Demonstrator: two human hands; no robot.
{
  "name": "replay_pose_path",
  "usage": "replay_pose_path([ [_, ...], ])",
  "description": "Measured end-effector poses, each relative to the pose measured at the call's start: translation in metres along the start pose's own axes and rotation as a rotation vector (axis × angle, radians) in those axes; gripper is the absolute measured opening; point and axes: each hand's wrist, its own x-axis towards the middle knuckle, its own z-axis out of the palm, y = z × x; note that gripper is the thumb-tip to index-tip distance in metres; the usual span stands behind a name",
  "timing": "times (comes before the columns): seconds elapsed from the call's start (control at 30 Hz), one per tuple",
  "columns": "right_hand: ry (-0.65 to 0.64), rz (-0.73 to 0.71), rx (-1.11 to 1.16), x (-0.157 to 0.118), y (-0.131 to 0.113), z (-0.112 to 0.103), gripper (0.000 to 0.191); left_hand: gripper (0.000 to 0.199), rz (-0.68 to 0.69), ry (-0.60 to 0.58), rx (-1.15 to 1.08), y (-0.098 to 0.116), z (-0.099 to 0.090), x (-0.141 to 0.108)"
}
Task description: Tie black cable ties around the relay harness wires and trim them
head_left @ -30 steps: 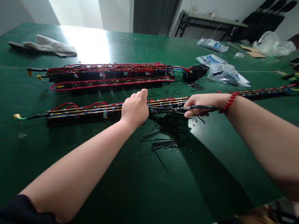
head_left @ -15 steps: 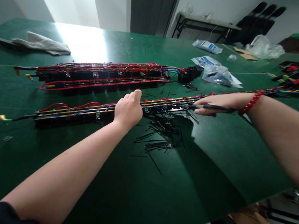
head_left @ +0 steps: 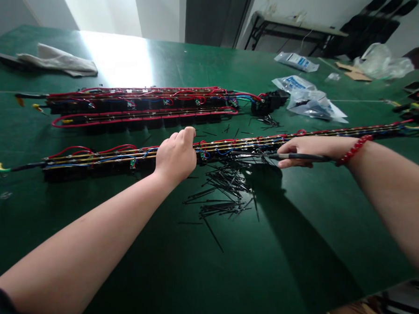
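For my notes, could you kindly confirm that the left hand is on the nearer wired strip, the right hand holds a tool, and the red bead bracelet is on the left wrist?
Not quite: the head view shows the red bead bracelet on the right wrist, not the left. Otherwise, the left hand is on the nearer wired strip, and the right hand holds a tool.

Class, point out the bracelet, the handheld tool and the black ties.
Bracelet [head_left: 355,150], head view: middle beads.
Handheld tool [head_left: 302,157], head view: dark handle.
Black ties [head_left: 228,183], head view: upper cluster.
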Motion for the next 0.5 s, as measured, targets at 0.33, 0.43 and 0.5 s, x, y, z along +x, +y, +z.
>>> replay_pose_path([
  [0.33,-0.064,-0.042,0.097,0.022,0.021,-0.005,0.054,0.028,0.028,0.041,0.008,-0.002,0.003,0.0],
  [0.43,-0.06,-0.035,0.128,0.026,0.029,-0.005,0.05,0.028,0.036,0.048,0.013,-0.002,0.004,0.0],
  [0.5,-0.051,-0.022,0.137,0.028,0.032,-0.006,0.048,0.027,0.04,0.052,0.018,-0.002,0.004,0.0],
])
